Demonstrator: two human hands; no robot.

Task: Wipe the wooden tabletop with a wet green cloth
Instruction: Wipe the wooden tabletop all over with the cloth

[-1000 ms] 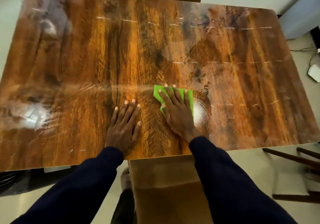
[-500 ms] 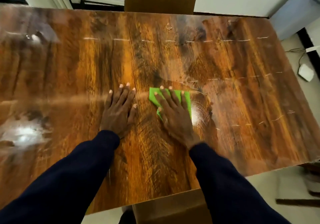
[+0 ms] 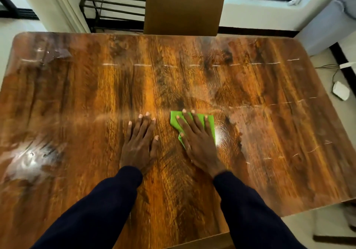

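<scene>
- Your right hand (image 3: 198,143) lies flat on the green cloth (image 3: 211,127), with its fingers (image 3: 189,120) straight and spread. It presses the cloth to the desk (image 3: 269,133) a little right of centre and grips nothing.
- Your left hand (image 3: 139,143) rests palm-down on bare wood just beside it, fingers extended, holding nothing.
- A wet sheen (image 3: 221,136) touching the cloth's right edge, a faint streak (image 3: 107,117) running left from your hands and a shiny patch (image 3: 28,158) near the left edge suggest the middle band is wiped.
- The far strip with its row of pale dashes (image 3: 256,63) and the right side with more pale marks (image 3: 312,149) look unwiped. I judge the job roughly midway.
- The near edge is too blurred to judge.
</scene>
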